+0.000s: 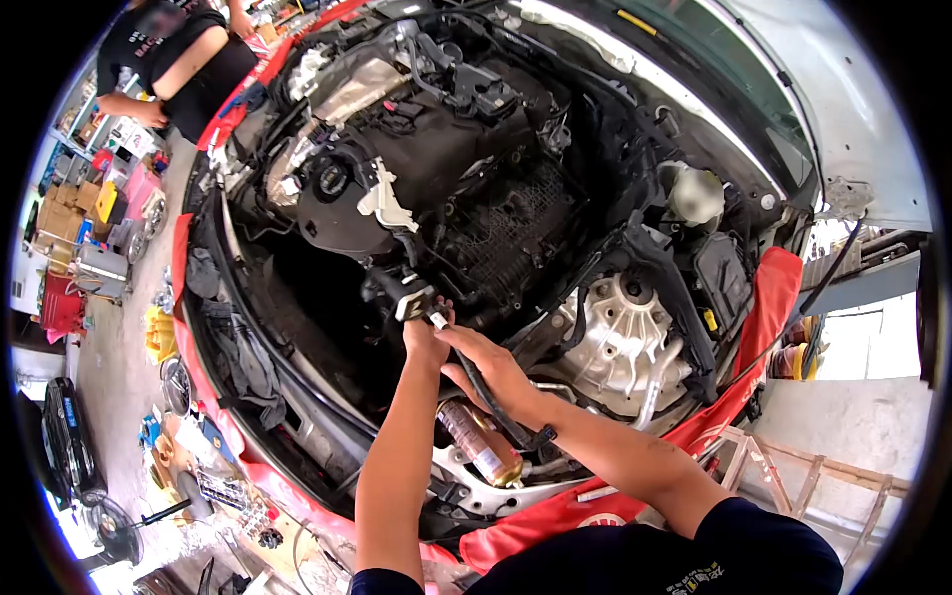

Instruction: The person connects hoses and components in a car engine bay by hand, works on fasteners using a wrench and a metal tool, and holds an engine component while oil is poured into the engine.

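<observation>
Over the engine bay, my left hand [426,342] is closed around the lower end of a black plastic fitting [409,297] with a pale rim; some of its fingers are hidden behind it. My right hand [496,375] is close beside it, fingertips near a small light-coloured connector [439,319]. A black hose [479,382] runs between the thumb and fingers of the right hand, down toward the front edge of the bay. Below the hands, a spray can [481,443] lies tilted. The dark engine [506,223] with a white bracket [385,198] lies beyond the hands.
Red covers [773,297] drape the car's edges. A silver strut tower [620,337] sits to the right, near a whitish round reservoir [697,195]. Another person [178,59] stands at the upper left. Boxes [69,213], a fan [104,526] and loose parts lie on the floor at left.
</observation>
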A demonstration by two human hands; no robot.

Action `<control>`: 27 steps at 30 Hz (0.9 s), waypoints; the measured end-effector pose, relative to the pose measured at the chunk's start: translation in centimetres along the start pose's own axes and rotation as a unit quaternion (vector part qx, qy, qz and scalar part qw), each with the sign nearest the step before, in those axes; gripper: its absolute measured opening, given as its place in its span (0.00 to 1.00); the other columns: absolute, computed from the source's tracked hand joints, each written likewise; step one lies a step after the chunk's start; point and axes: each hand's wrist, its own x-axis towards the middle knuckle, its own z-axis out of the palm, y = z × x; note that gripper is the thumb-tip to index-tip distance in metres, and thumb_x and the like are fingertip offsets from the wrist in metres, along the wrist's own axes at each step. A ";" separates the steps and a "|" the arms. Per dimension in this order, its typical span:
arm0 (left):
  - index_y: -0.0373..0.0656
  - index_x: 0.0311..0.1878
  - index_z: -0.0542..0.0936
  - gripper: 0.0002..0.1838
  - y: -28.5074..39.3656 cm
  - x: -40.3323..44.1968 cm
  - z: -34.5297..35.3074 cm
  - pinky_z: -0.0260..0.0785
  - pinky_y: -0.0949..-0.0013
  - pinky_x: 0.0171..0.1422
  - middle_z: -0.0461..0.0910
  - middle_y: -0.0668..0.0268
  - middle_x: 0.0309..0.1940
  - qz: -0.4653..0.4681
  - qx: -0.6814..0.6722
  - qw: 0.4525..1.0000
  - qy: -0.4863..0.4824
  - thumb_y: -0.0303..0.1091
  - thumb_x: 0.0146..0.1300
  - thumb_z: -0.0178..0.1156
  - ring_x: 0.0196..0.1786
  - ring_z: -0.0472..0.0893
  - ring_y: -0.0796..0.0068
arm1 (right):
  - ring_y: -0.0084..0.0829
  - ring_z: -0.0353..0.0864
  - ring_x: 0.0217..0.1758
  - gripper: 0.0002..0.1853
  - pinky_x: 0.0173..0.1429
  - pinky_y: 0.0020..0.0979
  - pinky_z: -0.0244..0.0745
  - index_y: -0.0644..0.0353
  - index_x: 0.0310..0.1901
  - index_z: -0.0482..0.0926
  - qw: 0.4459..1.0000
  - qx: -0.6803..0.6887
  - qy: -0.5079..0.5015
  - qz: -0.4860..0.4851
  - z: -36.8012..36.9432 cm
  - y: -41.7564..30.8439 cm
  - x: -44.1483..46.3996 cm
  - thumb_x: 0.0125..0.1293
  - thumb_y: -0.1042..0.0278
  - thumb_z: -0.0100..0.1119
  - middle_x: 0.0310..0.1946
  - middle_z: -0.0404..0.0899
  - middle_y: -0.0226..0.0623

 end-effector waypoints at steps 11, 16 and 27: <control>0.41 0.51 0.72 0.13 -3.0 0.6 -1.4 0.70 0.49 0.58 0.73 0.60 0.51 0.045 0.061 0.997 0.006 0.26 0.62 0.51 0.53 0.72 0.59 | 0.52 0.75 0.57 0.21 0.59 0.40 0.72 0.63 0.58 0.71 0.998 0.065 -0.001 -0.014 -0.8 4.4 -0.2 0.62 0.74 0.59 0.57 0.72 0.53; 0.44 0.57 0.70 0.23 -2.1 -0.8 0.6 0.59 0.48 0.70 0.72 0.59 0.58 0.001 -0.005 1.000 0.021 0.47 0.70 0.35 0.61 0.69 0.55 | 0.51 0.75 0.58 0.21 0.59 0.40 0.72 0.61 0.59 0.71 0.995 0.096 0.001 0.004 -1.4 4.4 -0.4 0.63 0.74 0.58 0.57 0.72 0.53; 0.49 0.50 0.78 0.21 -1.3 -2.7 0.7 0.62 0.53 0.66 0.79 0.60 0.49 0.005 -0.056 0.998 -0.034 0.53 0.65 0.49 0.56 0.74 0.54 | 0.49 0.76 0.56 0.24 0.59 0.41 0.73 0.57 0.58 0.73 0.993 0.111 -0.032 -0.012 0.0 1.9 -1.8 0.59 0.72 0.63 0.58 0.73 0.48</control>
